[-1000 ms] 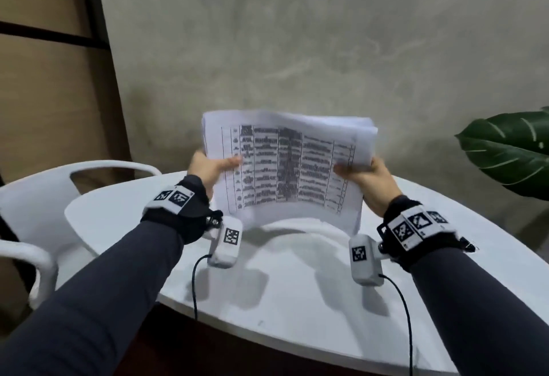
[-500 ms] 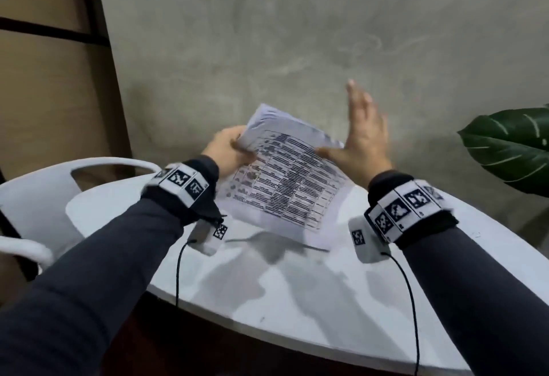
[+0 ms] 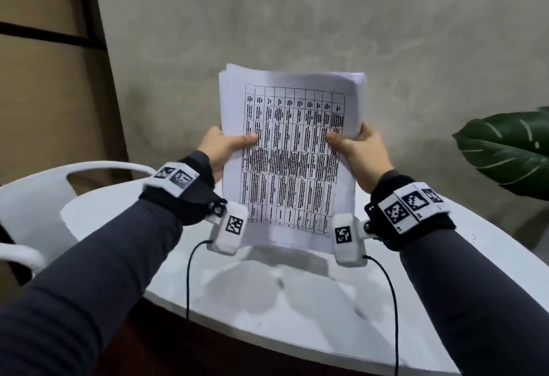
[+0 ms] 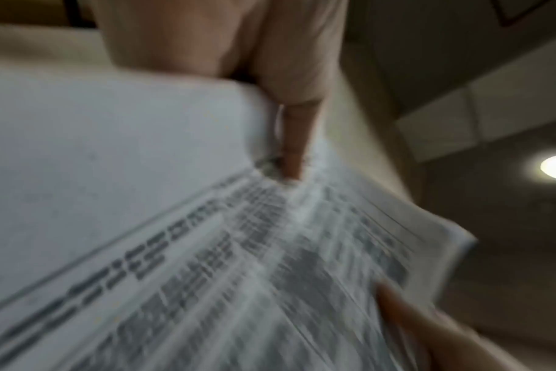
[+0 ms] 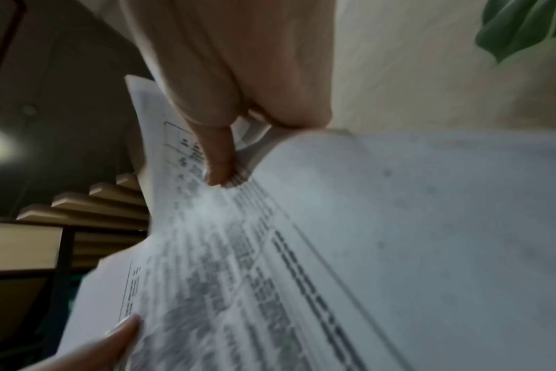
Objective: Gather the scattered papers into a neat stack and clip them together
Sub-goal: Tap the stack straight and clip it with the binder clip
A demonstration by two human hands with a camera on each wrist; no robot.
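Head view: stack of white printed paper sheets held upright, long axis vertical, lower edge just above the round white desk. Left hand and right hand pinch opposite side edges, equally near. Left wrist view: thumb pressed on the printed face, blurred. Right wrist view: same pinch.

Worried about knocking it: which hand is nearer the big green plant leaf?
Right. The right hand grips the printed paper stack's edge on the green leaf's side; the left hand grips the opposite edge, farther away.
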